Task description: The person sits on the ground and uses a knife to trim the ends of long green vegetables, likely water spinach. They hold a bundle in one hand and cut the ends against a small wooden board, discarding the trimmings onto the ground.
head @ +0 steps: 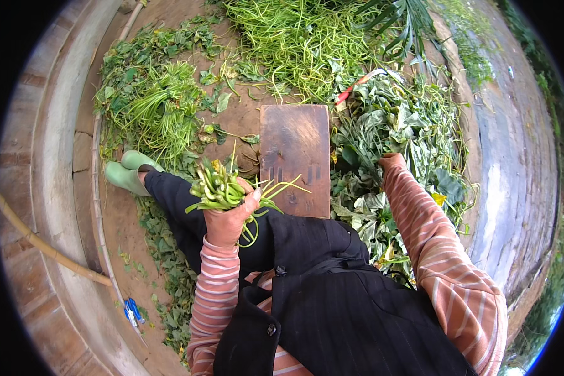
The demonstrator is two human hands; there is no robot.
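Note:
My left hand [232,217] grips a thick bunch of cut green stems [216,190] above my lap. Their cut ends point up and to the left, while a few thin stalks trail off to the right. My right hand [393,160] reaches into a heap of leafy green vines [406,117] on the right. Leaves hide its fingertips, so whether it grasps a vine cannot be told. Between the two hands, beyond my knees, stands a worn wooden bench [295,145] with its top bare.
A large heap of stripped stems [305,42] lies at the far side. Bundled stems [164,101] rest on leaves at left, near my green boots [127,173]. A red-handled tool [345,96] pokes from the vines. A blue-handled hand tool [132,310] and bamboo pole [51,251] lie left.

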